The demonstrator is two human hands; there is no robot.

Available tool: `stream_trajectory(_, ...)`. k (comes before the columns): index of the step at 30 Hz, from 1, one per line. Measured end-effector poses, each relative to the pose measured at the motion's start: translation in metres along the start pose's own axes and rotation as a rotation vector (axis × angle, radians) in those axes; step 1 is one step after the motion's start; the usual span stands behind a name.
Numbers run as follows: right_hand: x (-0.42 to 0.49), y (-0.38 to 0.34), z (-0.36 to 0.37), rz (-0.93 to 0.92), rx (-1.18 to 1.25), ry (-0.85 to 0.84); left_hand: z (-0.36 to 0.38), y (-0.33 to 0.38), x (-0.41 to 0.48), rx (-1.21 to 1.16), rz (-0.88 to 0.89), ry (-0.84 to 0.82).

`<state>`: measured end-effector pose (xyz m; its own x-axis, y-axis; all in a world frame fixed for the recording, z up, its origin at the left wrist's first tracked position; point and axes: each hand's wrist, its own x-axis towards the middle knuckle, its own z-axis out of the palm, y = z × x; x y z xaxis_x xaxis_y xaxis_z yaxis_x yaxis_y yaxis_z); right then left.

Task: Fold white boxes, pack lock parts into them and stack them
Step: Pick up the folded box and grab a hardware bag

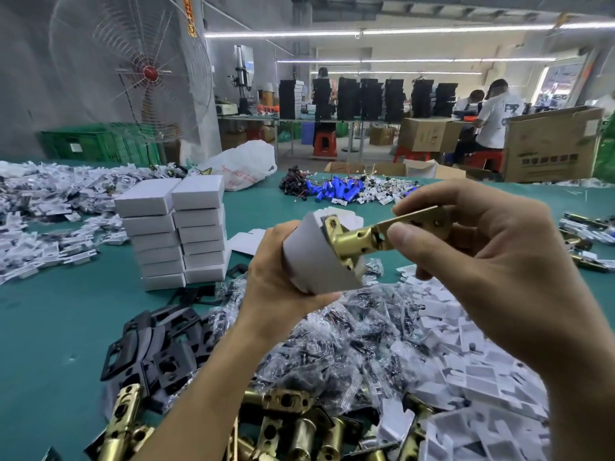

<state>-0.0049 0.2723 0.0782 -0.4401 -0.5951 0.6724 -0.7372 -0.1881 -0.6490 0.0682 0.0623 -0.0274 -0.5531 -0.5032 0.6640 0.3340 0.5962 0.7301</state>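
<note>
My left hand (276,277) curls round the open box (309,257), its mouth tilted toward my right hand (482,261), which pinches the brass latch (362,237) by its tail. The latch's plate end sits partly inside the mouth. I'd keep the latch square to the opening and slide straight, so no flap buckles. Both hang between my hands; the stack (176,234) stands left, well apart.
</note>
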Motion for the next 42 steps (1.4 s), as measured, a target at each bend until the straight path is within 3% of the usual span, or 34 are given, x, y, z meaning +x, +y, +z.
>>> stream_trajectory(9,-0.003,-0.011,-0.002,-0.103,-0.161,-0.063,0.007,0.019,-0.001,-0.062,0.068,0.078)
stream_trajectory(15,-0.005,-0.017,-0.004,-0.086,-0.243,-0.140,0.003,0.007,-0.001,0.146,0.126,0.090)
stream_trajectory(19,-0.004,-0.016,0.003,-0.057,-0.328,-0.156,0.005,0.001,0.000,0.451,0.273,0.163)
stream_trajectory(23,-0.002,-0.016,0.009,-0.031,-0.278,-0.131,0.004,0.003,0.001,0.404,0.352,0.183)
stream_trajectory(26,-0.002,-0.015,0.009,-0.007,-0.273,-0.103,0.004,0.005,0.001,0.428,0.314,0.194)
stream_trajectory(32,0.000,-0.010,0.011,0.068,-0.279,-0.085,0.007,0.016,-0.003,0.434,0.381,0.015)
stream_trajectory(35,0.000,-0.010,0.011,0.061,-0.293,-0.068,0.009,0.023,-0.002,0.427,0.416,0.001)
stream_trajectory(42,0.002,-0.010,0.009,0.055,-0.350,-0.160,0.009,0.019,-0.006,0.413,0.218,-0.005)
